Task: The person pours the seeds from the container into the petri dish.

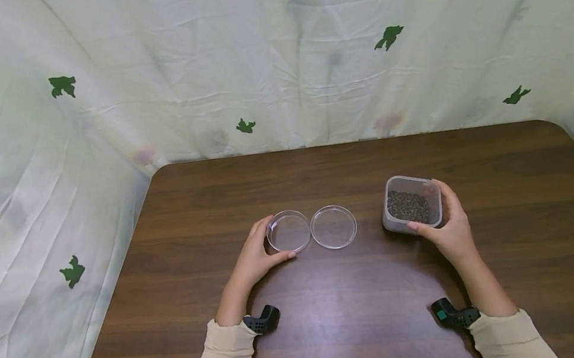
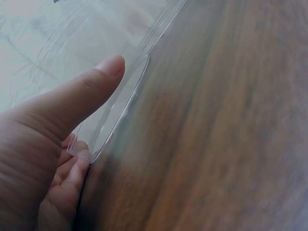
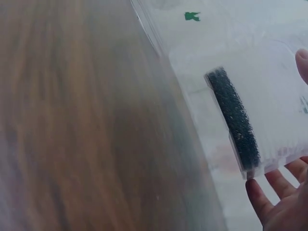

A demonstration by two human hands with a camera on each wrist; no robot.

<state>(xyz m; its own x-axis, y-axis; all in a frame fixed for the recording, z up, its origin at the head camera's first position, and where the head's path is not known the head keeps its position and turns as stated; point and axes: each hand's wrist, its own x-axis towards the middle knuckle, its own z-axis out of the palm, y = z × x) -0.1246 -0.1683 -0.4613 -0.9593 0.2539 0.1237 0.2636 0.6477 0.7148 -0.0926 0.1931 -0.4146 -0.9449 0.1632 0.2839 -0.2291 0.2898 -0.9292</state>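
Two clear round petri dish halves lie side by side on the table, rims about touching. Around the left petri dish half [image 1: 291, 250] curl the thumb and fingers of my left hand [image 1: 255, 258]; the left wrist view shows its low clear wall [image 2: 118, 113] between them. The right petri dish half [image 1: 336, 247] is untouched. My right hand [image 1: 453, 233] grips a clear square plastic container [image 1: 399, 226] by its right side, thumb at the near rim. Dark granules [image 1: 407, 206] cover its bottom. In the right wrist view the container's base [image 3: 231, 137] appears raised off the table.
The brown wooden table [image 1: 336, 316] has rounded far corners. Pale cloth [image 1: 272, 55] with green leaf-shaped patches hangs behind and at both sides. A black wrist camera [image 1: 262, 320] is strapped to the left wrist, another black camera [image 1: 455, 313] to the right.
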